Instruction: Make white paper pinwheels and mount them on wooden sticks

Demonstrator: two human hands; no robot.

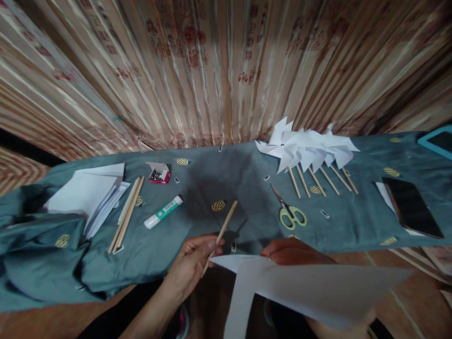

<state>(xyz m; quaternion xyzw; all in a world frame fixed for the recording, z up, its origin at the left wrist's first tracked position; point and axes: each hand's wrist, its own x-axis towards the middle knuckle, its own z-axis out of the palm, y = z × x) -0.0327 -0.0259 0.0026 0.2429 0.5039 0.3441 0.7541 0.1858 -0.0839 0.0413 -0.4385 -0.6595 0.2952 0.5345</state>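
Observation:
My left hand (192,263), fingers closed, grips a thin wooden stick (228,217) that slants up and away. A white paper pinwheel (318,287) with large cut blades is in my right hand (294,252), whose fingers pinch it near the top middle. Most of the right hand is hidden behind the paper. One pointed tip of the pinwheel reaches the stick beside my left fingers; whether they touch is unclear. Beyond my right hand lie scissors (292,216) with light green handles. A glue stick (163,212) lies beyond my left hand.
Finished pinwheels (310,146) on sticks lie in a row at the back right. On the left are a stack of white paper (86,188), loose wooden sticks (127,214) and a small red box of pins (158,174). A phone (411,207) lies right on the green cloth (247,169).

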